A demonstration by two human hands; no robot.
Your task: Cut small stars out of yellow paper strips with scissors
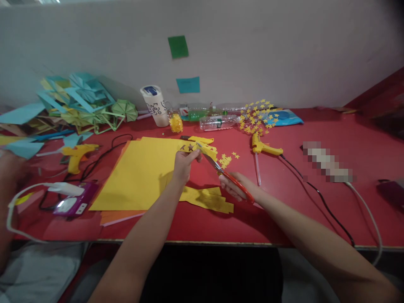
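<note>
Looks like a craft workshop or a craft room in a school; impossible to tell which. Recognisable by a long red table (362, 134), set against a plain grey wall (236, 42) and strewn with making supplies: a stack of yellow paper (132, 176), scissors (236, 184), cut stars (225, 160) and glue guns (267, 149). Wired for tools, with a purple socket box (90, 194) on the tabletop. Stocked with clear bottles (214, 123) along the back and, to the left, a heap of folded paper models (90, 94). Marked on the wall with a green square (178, 46) and a blue square (188, 85). Shared, judging by another person's arm (6, 181) at the left edge.
</note>
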